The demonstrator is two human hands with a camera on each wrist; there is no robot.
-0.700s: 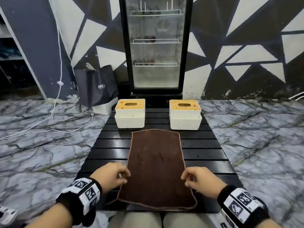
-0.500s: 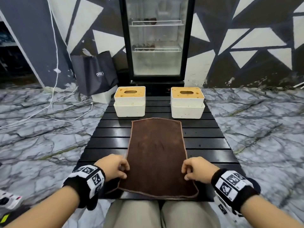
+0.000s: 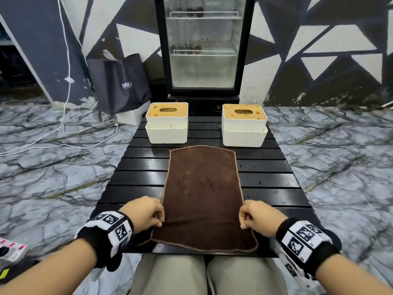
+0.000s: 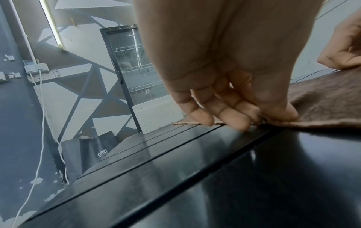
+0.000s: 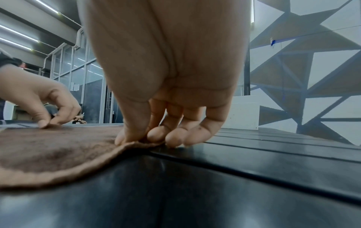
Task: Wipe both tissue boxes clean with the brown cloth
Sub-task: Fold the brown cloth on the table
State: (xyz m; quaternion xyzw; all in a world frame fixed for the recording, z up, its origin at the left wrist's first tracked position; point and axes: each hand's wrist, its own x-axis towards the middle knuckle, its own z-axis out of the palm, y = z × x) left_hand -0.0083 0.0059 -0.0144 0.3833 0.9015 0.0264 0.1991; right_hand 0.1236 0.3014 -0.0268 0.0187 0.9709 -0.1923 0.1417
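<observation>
A brown cloth [image 3: 203, 194] lies flat along the middle of the black slatted table [image 3: 272, 182]. My left hand [image 3: 146, 213] pinches its left edge near the front; the left wrist view shows thumb and fingers [image 4: 242, 121] closed on the hem of the cloth [image 4: 322, 108]. My right hand [image 3: 257, 217] pinches the right edge, with the cloth [image 5: 58, 151] lifted slightly at the fingertips [image 5: 156, 135]. Two white tissue boxes with stained orange-brown lids stand at the far end of the table, one on the left [image 3: 167, 123] and one on the right [image 3: 244, 125].
A glass-door fridge [image 3: 203, 45] stands behind the table. A dark shopping bag [image 3: 120, 81] and white cables [image 3: 63, 128] lie on the marble floor to the left. My knees [image 3: 204, 273] are under the table's front edge.
The head view has tipped down and nearer. Both hands keep their pinch on the cloth's side edges; the cloth lies in the same place.
</observation>
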